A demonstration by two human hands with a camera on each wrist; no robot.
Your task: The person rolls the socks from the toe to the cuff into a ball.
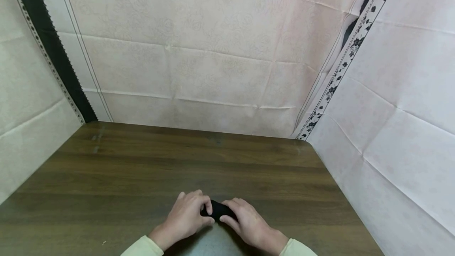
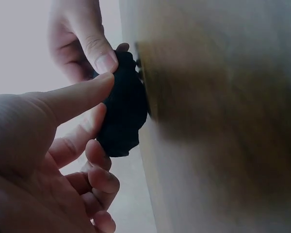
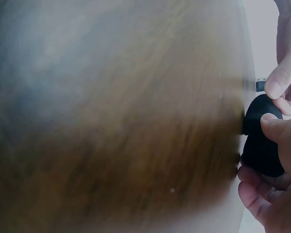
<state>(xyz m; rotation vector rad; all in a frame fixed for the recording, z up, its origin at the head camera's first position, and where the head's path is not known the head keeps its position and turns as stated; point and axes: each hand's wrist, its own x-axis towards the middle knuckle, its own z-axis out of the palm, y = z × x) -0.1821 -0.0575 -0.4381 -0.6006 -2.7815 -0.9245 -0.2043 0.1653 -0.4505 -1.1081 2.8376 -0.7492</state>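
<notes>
Between both hands, just above the near part of the wooden table (image 1: 149, 181), is a small black roll of soft-looking cloth (image 1: 219, 211). My left hand (image 1: 189, 213) pinches its left end with thumb and forefinger, while the other fingers curl loosely. At the opposite end my right hand (image 1: 251, 224) grips the roll, thumb on the near side and fingers behind. In the left wrist view the cloth (image 2: 123, 107) has a bumpy, folded outline, and the two thumbs lie close together on it. A fold crosses the cloth (image 3: 263, 150) in the right wrist view. Its exact kind cannot be told.
Pale patterned cloth hangs behind the table as a back wall (image 1: 213, 58), with more at the left (image 1: 32, 102) and right (image 1: 398, 129). A tiny light scrap (image 1: 104, 243) lies on the tabletop at the near left.
</notes>
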